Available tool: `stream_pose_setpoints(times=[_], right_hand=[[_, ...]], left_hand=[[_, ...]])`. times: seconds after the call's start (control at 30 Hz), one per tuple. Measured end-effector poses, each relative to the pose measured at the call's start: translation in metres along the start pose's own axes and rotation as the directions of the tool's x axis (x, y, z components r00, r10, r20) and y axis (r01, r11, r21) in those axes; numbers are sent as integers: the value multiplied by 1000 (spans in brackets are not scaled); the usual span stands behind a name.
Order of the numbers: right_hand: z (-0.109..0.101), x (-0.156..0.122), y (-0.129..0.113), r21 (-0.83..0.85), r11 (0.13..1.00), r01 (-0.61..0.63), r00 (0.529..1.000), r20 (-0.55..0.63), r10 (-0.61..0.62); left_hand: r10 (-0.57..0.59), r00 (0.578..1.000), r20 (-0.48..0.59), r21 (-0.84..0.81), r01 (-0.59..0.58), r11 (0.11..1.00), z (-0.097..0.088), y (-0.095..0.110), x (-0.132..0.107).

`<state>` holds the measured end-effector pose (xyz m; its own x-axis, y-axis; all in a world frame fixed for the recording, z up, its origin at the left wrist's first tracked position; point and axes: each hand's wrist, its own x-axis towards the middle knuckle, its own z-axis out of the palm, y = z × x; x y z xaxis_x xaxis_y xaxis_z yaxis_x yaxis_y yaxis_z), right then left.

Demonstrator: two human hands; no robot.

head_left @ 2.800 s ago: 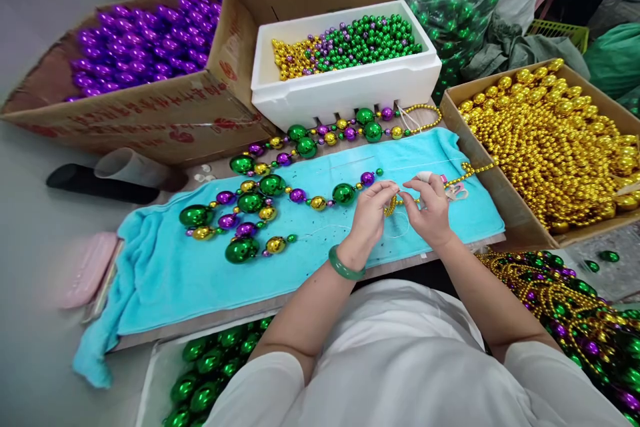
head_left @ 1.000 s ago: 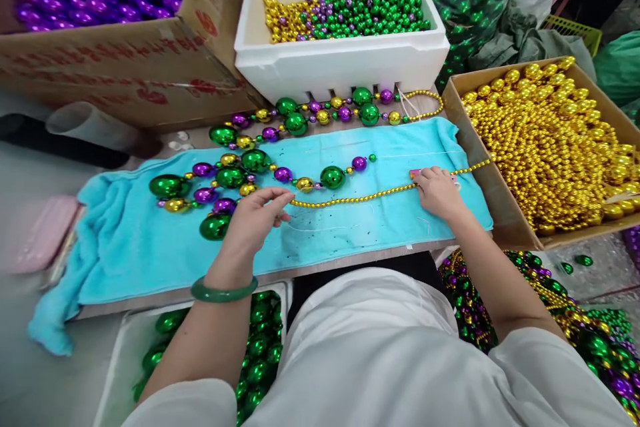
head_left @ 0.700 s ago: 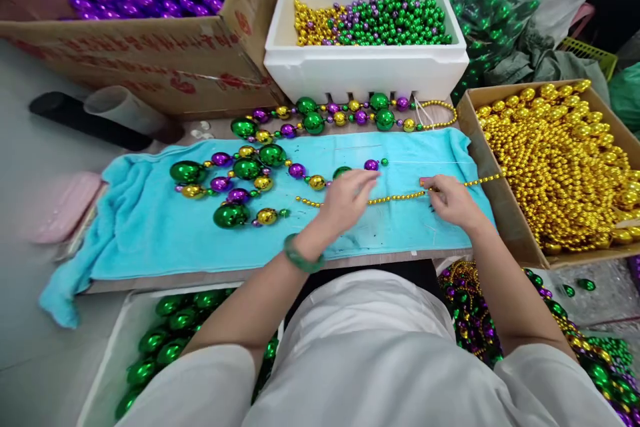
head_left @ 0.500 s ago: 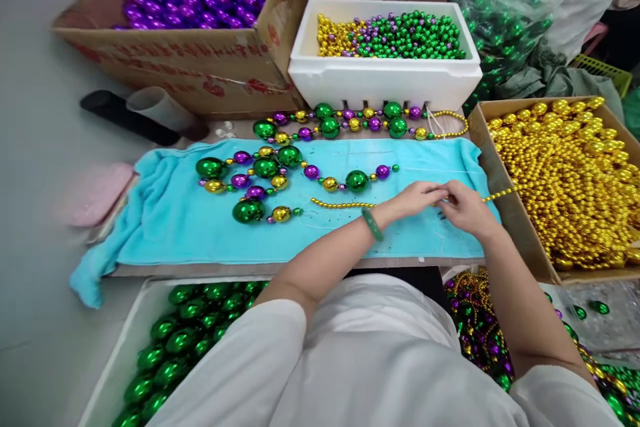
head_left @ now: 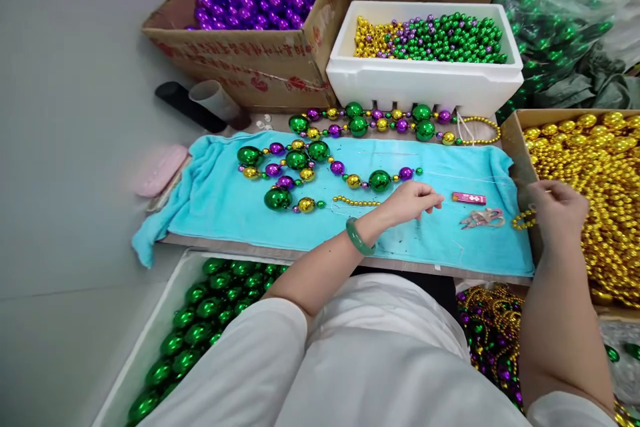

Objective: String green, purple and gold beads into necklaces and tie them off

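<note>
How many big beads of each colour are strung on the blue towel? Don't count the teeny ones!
Big green beads: 5
Big purple beads: 5
Big gold beads: 5
Total: 15

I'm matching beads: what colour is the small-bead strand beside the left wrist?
The strand is gold, best seen in the head view.

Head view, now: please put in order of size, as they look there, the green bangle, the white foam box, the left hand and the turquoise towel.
From largest to smallest:
Turquoise towel
White foam box
Left hand
Green bangle, around the left wrist
</note>
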<state>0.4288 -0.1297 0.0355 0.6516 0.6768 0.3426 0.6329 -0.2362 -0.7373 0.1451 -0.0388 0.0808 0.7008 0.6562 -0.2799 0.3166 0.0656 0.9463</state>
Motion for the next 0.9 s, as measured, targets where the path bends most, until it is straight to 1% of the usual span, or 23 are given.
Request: stream_pose_setpoints(times=[0.07,0.1,0.13,0.2,0.23,0.27,0.3,0.33,0.4,0.43,0.47,0.5,0.53,0.57,0.6,0.63,0.67,0.7,0.73,0.77,0.8,0.83,0.9], right_hand=[[5,-17,-24,-85,990,114,970,226,-92],[7,-27,-38,-44,989,141,942,314,-120],[8,-36,-52,47,992,116,894,431,-125],[10,-49,-75,227,972,-56,743,660,-111],[10,-52,-82,269,952,-145,675,730,-103],[9,-54,-86,283,937,-204,638,765,-92],[9,-55,-88,283,931,-228,629,773,-81],[8,-54,-88,279,933,-228,635,769,-75],[6,-50,-86,289,937,-199,690,720,-76],[4,-47,-83,301,937,-179,747,661,-70],[2,-43,-81,324,932,-160,826,562,-53],[0,-38,-77,359,922,-147,909,416,-17],[-3,-33,-73,402,905,-138,970,239,41],[-5,-27,-67,438,889,-133,991,67,115],[-8,-21,-62,449,882,-144,981,-50,186],[-10,-16,-55,412,893,-179,969,-85,234],[-11,-13,-49,304,925,-228,967,-44,252],[-10,-11,-44,126,958,-256,966,48,252],[-8,-12,-40,-84,969,-233,957,160,244],[-5,-14,-38,-263,951,-162,936,264,232],[0,-18,-37,-377,923,-78,916,339,216],[6,-23,-39,-428,904,-12,906,378,191],[19,-34,-45,-396,917,41,906,402,133]], left_hand=[[8,1000,-10,1,-8,1000,7,3,-4],[14,1000,-7,-2,-14,1000,11,5,-5],[24,1000,-1,-6,-24,1000,16,5,-5],[45,999,8,-10,-45,999,25,6,-5],[53,999,6,-6,-53,999,28,6,-5],[58,998,2,3,-58,998,31,5,-4],[58,998,0,15,-58,998,32,5,-4],[53,999,3,28,-53,998,33,5,-4],[41,999,20,48,-42,998,33,4,-5],[37,999,30,54,-39,998,32,3,-6],[37,999,31,60,-39,997,31,2,-6],[42,999,23,67,-44,997,31,1,-6],[51,999,6,80,-51,995,30,-1,-7],[61,998,-20,105,-59,993,30,-3,-7],[75,996,-45,141,-68,988,30,-7,-6],[91,994,-65,186,-78,979,31,-11,-6],[110,991,-79,236,-89,968,33,-16,-5],[131,988,-82,284,-103,953,36,-22,-4],[152,985,-80,323,-118,939,39,-28,-3],[169,983,-74,352,-133,927,42,-34,-2],[181,981,-69,371,-143,917,45,-39,0],[186,980,-70,384,-146,912,48,-43,1],[177,981,-82,385,-132,913,49,-49,5]])
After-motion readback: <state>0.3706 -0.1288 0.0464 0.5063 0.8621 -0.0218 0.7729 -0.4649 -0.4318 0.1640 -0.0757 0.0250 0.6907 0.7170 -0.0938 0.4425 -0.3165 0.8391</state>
